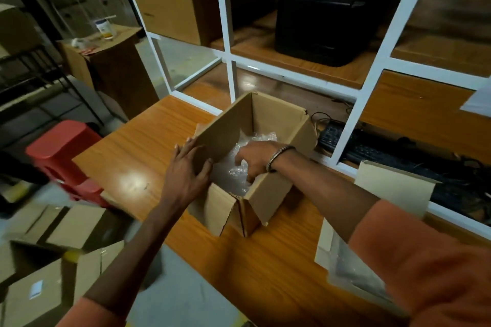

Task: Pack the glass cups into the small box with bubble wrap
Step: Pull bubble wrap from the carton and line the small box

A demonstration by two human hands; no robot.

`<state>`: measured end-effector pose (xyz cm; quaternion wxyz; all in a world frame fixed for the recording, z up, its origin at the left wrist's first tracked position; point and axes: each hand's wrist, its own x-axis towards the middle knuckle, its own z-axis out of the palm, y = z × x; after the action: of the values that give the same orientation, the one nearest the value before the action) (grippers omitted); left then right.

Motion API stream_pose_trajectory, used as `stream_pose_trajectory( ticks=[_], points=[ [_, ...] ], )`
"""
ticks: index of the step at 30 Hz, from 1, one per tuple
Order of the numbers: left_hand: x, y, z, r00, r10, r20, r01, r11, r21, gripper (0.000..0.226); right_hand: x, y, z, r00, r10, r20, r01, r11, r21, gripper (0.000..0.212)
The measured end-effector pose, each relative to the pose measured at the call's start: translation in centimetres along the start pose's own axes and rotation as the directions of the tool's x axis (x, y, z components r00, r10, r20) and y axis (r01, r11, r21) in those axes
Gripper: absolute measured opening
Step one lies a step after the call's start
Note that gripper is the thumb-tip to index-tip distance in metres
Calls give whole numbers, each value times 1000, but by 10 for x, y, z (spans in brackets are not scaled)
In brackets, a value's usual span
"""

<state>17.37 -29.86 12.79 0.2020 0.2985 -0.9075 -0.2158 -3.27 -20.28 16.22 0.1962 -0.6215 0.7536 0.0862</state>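
Right hand (255, 159) is down inside the box (279, 117), fingers curled into the bubble wrap (233, 164), gripping or pressing a fold of it. Which of the two, I cannot tell, because the fingertips are buried in the plastic. Left hand (187, 167) is at the box's 9 o'clock side, thumb hooked over the near-left flap (220, 135), fingers spread along the outside, holding that flap up and steadying the carton on the table (127, 156).

No bare glass shows anywhere. The wrap fills the floor of the box, bunched toward 12 o'clock and under the right palm; whether a cup sits bundled inside it is not visible. So the task's thing, as far as can be seen, is the wrap in the box, at dead centre of the view.

My read: this is the seating step, with padding or a wrapped cup being pushed down and settled against the bottom. It looks like the middle of the job, not the end, since the flaps stand open.

What comes next, as I judge it: the right hand needs to come out cleanly without dragging the wrap up, so the fingers must let go first. The left should hold the flap back until the wrist clears it. At 4 o'clock, near the right sleeve (425, 260), lies a second carton (396, 186) with something clear beneath; that may be the next supply, though it is too blurred to say.

Glass under plastic is slippery, so firm, low pressure would be wise.
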Motion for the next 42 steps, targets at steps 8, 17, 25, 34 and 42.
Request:
stream_pose_trajectory(
  ticks=[8, 17, 25, 34, 42],
  points=[
    [9, 23, 1, 997, -38, 61, 51, 971, -234, 77, -30, 32, -31, 947, 114, -301, 40, 887, 461, 41],
    [47, 137, 10, 986, 70, 150, 86, 558, -825, 49, -145, 100, -27, 741, 560, -371, 347, 155, 925, 55],
    [25, 232, 65, 907, 300, 296, 46, 629, -776, 24, -247, 170, 44, 597, 770, -226, 480, -118, 869, 41],
    [1, 270, 115, 893, 208, 398, 248, 510, -824, 25, -340, 193, 95, 573, 801, -171, 390, -83, 917, 46],
    [3, 268, 126, 899, 32, 437, 307, 664, -682, 21, -398, 218, 100, 730, 636, -251, -55, 421, 906, 31]
  ],
)
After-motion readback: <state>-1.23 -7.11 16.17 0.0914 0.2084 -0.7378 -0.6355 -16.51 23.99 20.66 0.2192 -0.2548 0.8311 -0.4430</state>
